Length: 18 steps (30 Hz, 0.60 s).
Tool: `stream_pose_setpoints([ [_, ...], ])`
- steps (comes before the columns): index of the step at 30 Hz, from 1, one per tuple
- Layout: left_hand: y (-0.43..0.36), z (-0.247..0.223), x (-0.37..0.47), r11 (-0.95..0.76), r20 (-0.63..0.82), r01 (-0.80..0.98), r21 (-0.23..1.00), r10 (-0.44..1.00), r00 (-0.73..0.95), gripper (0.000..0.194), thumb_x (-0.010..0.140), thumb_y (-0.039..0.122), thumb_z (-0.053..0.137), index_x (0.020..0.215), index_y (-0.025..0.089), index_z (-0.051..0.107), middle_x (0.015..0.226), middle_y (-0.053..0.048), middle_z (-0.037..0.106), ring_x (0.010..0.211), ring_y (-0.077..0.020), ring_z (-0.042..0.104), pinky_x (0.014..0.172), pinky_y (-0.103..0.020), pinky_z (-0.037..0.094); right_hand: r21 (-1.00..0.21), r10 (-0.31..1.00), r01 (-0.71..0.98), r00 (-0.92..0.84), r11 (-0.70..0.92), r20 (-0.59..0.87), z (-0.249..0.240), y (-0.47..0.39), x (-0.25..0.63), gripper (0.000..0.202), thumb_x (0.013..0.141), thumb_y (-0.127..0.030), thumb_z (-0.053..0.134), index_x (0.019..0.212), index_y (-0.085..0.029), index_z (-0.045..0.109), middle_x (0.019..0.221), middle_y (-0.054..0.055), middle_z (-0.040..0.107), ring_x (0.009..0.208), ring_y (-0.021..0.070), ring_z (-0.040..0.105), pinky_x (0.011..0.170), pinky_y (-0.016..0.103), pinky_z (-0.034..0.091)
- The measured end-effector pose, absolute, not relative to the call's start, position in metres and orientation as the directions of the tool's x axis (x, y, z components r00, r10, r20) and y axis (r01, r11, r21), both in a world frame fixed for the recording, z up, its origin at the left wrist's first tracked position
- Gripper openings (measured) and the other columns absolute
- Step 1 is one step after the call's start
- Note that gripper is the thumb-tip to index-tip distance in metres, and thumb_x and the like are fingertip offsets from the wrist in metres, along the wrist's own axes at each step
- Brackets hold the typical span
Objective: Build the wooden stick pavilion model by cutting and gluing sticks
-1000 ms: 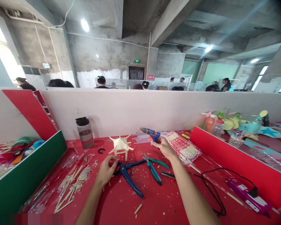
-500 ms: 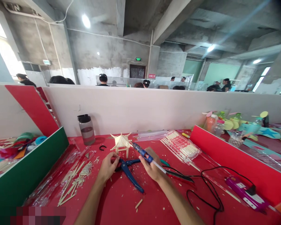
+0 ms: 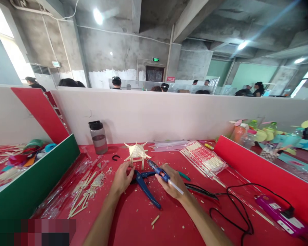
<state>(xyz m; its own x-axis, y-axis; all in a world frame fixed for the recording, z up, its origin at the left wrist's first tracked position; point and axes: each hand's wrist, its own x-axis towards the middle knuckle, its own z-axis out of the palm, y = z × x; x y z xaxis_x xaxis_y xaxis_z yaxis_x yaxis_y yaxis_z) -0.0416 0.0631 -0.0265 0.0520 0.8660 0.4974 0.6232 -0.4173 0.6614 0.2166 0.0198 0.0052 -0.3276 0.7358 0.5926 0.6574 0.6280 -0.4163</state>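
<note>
A small pavilion model (image 3: 137, 152) made of wooden sticks stands on the red table (image 3: 133, 222). My left hand (image 3: 122, 177) rests just in front of it, fingertips at its base, pinching something too small to make out. My right hand (image 3: 170, 181) grips a blue hot glue gun (image 3: 159, 171), its nozzle pointing up-left toward the model's right side. A glue stick pokes out of the gun's back end. Blue-handled cutters (image 3: 143, 184) lie between my two hands.
A dark-lidded bottle (image 3: 99, 137) stands at the back left. Loose sticks (image 3: 86, 194) and offcuts litter the left side; packs of chopsticks (image 3: 204, 159) lie right. A black cord (image 3: 233, 205) runs to a purple power strip (image 3: 278, 213). Green (image 3: 33, 186) and red (image 3: 259, 174) dividers flank the space.
My right hand picked the glue gun up from the back of the table and brought it toward the model. The left hand crept slightly closer to the model's base.
</note>
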Motion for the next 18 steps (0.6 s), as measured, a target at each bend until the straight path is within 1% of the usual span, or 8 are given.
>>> stream_pose_setpoints([
  [2,0.063,-0.027,-0.041,-0.412,0.495,0.636,0.652,0.867,0.055,0.021,0.090,0.040,0.051,0.086,0.022,0.061,0.090,-0.007,0.070,0.088,-0.0237,0.067,0.085,-0.036,0.051,-0.424,0.737,0.650,-0.332,0.631,0.588,0.005,0.020,0.217,0.016,0.099,-0.037,0.051,0.092,-0.023,0.054,0.088,0.004,0.062,0.079,0.0188,0.060,0.071,0.027,0.045],
  [6,0.061,-0.028,-0.043,-0.385,0.468,0.645,0.660,0.883,0.048,0.024,0.095,0.041,0.044,0.088,0.022,0.058,0.090,-0.006,0.069,0.082,-0.0214,0.067,0.077,-0.033,0.052,-0.423,0.724,0.627,-0.356,0.654,0.591,0.004,0.021,0.220,0.014,0.098,-0.036,0.052,0.093,-0.023,0.054,0.090,0.005,0.062,0.082,0.0192,0.061,0.073,0.027,0.046],
  [8,0.058,-0.028,-0.044,-0.377,0.481,0.677,0.632,0.876,0.039,0.026,0.097,0.041,0.041,0.089,0.022,0.056,0.089,-0.005,0.067,0.079,-0.0212,0.066,0.075,-0.033,0.051,-0.409,0.707,0.617,-0.373,0.673,0.600,0.003,0.022,0.222,0.013,0.098,-0.036,0.053,0.094,-0.023,0.053,0.089,0.005,0.061,0.081,0.0192,0.061,0.072,0.027,0.046],
  [11,0.051,-0.026,-0.045,-0.396,0.506,0.741,0.542,0.858,0.088,0.024,0.099,0.039,0.037,0.092,0.023,0.053,0.087,-0.006,0.066,0.081,-0.0228,0.065,0.075,-0.033,0.049,-0.390,0.689,0.611,-0.387,0.689,0.613,0.004,0.023,0.224,0.012,0.097,-0.035,0.054,0.093,-0.023,0.053,0.088,0.004,0.061,0.079,0.0190,0.060,0.071,0.027,0.046],
  [15,0.043,-0.021,-0.040,-0.492,0.513,0.765,0.415,0.821,0.249,0.022,0.100,0.035,0.035,0.099,0.025,0.054,0.086,-0.006,0.065,0.083,-0.0239,0.063,0.077,-0.033,0.047,-0.404,0.695,0.604,-0.386,0.687,0.606,0.010,0.021,0.225,0.012,0.097,-0.035,0.054,0.092,-0.023,0.054,0.087,0.004,0.062,0.078,0.0180,0.061,0.071,0.026,0.047],
  [18,0.043,-0.019,-0.034,-0.545,0.502,0.772,0.326,0.792,0.347,0.025,0.101,0.034,0.034,0.095,0.025,0.056,0.080,-0.006,0.064,0.078,-0.0239,0.060,0.076,-0.033,0.046,-0.406,0.691,0.596,-0.389,0.693,0.609,0.015,0.020,0.226,0.012,0.096,-0.034,0.053,0.091,-0.023,0.054,0.085,0.003,0.062,0.075,0.0172,0.061,0.070,0.026,0.047],
])
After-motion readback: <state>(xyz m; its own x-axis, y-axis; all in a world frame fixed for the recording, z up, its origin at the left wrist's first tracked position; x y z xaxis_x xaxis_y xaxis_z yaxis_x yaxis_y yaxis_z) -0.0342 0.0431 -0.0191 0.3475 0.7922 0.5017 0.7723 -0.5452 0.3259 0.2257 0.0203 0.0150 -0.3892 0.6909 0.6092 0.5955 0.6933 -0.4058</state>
